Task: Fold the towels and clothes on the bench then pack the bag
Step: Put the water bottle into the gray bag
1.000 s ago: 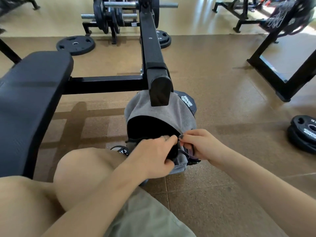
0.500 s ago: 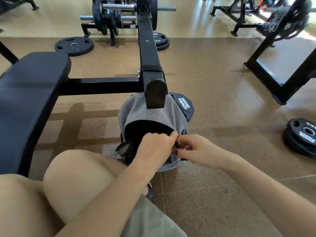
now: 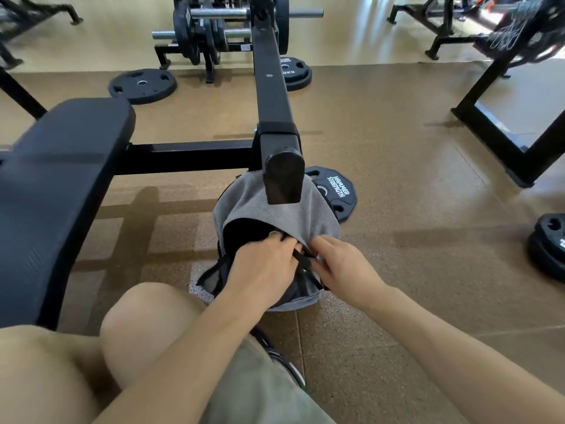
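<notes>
two hands at the top of my bag

my grey bag sits on the brown floor, right in front of my knees. its far side leans on the end of a black metal bar. the top of the bag is open and it is dark inside.

my left hand is at the near rim of the opening. its fingers are curled and the tips go over the edge of the grey cloth. my right hand is just beside it, on the right. its fingers are bent and pinch a thin black strap that lies between my two hands. the hands almost touch.

the black padded counter is to the left of the bag. a black weight plate with white letters lies flat on the floor, just behind the bag on the right. another plate lies far off to the left.
</notes>
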A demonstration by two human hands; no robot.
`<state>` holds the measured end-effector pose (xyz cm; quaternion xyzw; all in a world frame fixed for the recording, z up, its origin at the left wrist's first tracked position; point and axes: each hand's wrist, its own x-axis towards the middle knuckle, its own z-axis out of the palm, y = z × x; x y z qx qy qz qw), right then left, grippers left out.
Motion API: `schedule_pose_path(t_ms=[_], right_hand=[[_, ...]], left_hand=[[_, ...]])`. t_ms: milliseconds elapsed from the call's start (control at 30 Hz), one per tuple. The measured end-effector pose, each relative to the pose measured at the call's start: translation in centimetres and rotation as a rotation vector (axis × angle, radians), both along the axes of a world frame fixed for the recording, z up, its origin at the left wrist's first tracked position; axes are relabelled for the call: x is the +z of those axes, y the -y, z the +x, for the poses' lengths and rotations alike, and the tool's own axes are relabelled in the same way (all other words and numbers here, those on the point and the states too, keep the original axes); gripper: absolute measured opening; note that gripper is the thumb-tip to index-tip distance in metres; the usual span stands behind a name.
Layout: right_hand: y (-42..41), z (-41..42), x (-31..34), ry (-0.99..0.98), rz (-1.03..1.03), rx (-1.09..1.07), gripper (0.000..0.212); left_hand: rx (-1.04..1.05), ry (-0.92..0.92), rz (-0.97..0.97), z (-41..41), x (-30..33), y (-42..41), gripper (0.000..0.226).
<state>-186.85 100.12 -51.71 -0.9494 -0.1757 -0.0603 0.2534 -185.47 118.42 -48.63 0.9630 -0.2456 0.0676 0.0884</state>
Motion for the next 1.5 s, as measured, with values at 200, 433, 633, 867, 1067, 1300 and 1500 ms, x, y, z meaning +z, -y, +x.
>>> schedule_pose_path(t_ms=[200, 433, 633, 867, 1067, 1300, 1500], right_hand=[[1.8, -0.2, 0.9, 0.023, 0.037, 0.004, 0.012], [4.9, -0.8, 1.7, -0.019, -0.005, -0.118, 0.018], [2.7, -1.3, 3.6, -0.106, -0.066, -0.377, 0.023], [-12.2, 0.2, 4.5, 0.179, -0.255, 0.085, 0.049], [-14.7, 5.4, 3.7, 0.278, -0.643, 0.139, 0.035], [-12.3, 7.5, 4.6, 0.282, -0.668, 0.236, 0.011], [-11.3, 6.9, 4.3, 0.203, -0.488, 0.213, 0.019]], left_hand=[[0.241, -0.157, -0.177, 1.5, 0.3, -4.0, 0.033], [0.485, -0.271, -0.333, 2.6, -0.3, -7.0, 0.030], [0.651, -0.581, -0.595, 2.9, -1.4, -10.6, 0.039], [0.634, -0.721, -0.872, 2.9, -2.1, -11.4, 0.039], [0.587, -0.710, -0.818, 3.3, -2.1, -12.8, 0.040], [0.640, -0.781, -0.597, 5.5, -5.7, -15.4, 0.039], [0.575, -0.886, 0.010, 7.6, -8.8, -14.7, 0.026]])
